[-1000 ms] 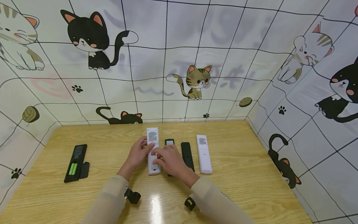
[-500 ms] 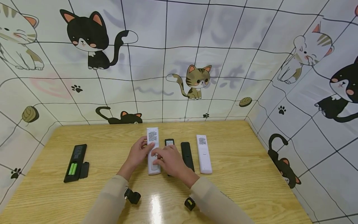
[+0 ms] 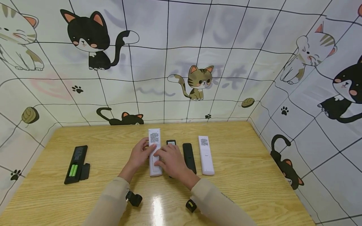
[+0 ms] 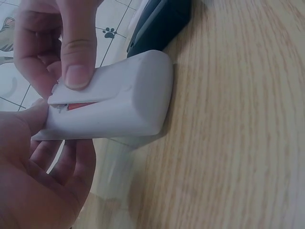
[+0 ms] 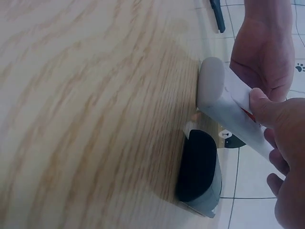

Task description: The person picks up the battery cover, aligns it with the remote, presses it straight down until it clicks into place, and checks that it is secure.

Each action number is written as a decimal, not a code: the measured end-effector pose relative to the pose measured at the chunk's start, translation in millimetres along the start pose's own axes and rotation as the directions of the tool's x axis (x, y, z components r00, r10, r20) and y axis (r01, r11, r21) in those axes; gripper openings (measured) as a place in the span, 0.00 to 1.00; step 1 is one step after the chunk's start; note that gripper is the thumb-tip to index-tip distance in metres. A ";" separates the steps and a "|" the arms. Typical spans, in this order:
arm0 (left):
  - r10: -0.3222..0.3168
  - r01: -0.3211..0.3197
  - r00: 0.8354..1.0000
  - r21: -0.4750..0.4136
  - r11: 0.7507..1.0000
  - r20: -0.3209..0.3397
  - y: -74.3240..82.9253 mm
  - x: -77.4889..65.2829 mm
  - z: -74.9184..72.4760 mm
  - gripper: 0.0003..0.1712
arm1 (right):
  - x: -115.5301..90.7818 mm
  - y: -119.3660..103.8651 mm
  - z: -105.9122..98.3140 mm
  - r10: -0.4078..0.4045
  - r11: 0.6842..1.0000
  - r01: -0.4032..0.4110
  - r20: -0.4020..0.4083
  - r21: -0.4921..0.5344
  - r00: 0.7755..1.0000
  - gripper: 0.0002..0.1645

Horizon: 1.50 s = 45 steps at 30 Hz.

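Observation:
A white remote control [image 3: 154,135] lies back side up near the middle of the table, its printed label at the far end. My left hand [image 3: 139,154] grips it along its left side, thumb on the edge. With the right hand [image 3: 173,160] I pinch the white battery cover [image 4: 114,85], the thumb flat on it and the index finger curled at its upper end. One side of the cover stands slightly raised in the left wrist view, and something red [image 4: 82,106] shows through the gap. My fingers hide the cover's upper end.
At left lies an opened black remote [image 3: 80,153] with green batteries [image 3: 73,170], its detached cover [image 3: 85,171] beside it. Right of my work are a partly hidden black remote [image 3: 171,142], a dark remote [image 3: 189,157] and another white remote [image 3: 206,157]. Cat-patterned cloth [image 3: 181,31] encloses the table.
The dark slit at the near end of the battery cover has gone from sight. My right hand has shifted very slightly; the left hand stays put.

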<state>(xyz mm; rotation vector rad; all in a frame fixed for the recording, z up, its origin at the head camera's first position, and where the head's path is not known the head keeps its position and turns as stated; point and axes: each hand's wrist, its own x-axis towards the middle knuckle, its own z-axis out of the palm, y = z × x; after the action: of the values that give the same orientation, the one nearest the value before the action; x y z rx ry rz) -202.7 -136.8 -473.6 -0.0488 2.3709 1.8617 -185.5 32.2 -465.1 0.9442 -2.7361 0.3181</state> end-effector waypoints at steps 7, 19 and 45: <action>-0.007 0.007 1.000 0.018 1.000 -0.018 -5.9 2.8 0.9 0.22 | -0.4 -1.3 1.6 -0.002 0.998 -0.002 -0.055 -0.065 0.998 0.19; -0.015 0.016 1.000 0.027 0.999 -0.021 -4.4 1.0 1.5 0.23 | 1.6 -2.1 -2.6 0.136 0.989 -0.138 -0.039 -0.047 0.990 0.26; 0.025 -0.025 0.999 0.013 1.000 -0.032 -5.3 -1.7 2.5 0.24 | 4.5 -1.4 -2.4 0.217 0.964 -0.197 0.103 -0.179 0.971 0.37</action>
<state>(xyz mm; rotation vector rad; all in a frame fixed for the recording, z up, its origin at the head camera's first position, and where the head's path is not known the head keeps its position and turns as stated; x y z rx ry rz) -200.2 -135.7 -479.1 -0.0486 2.4149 1.8714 -187.7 29.3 -461.4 0.6548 -2.9245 0.0637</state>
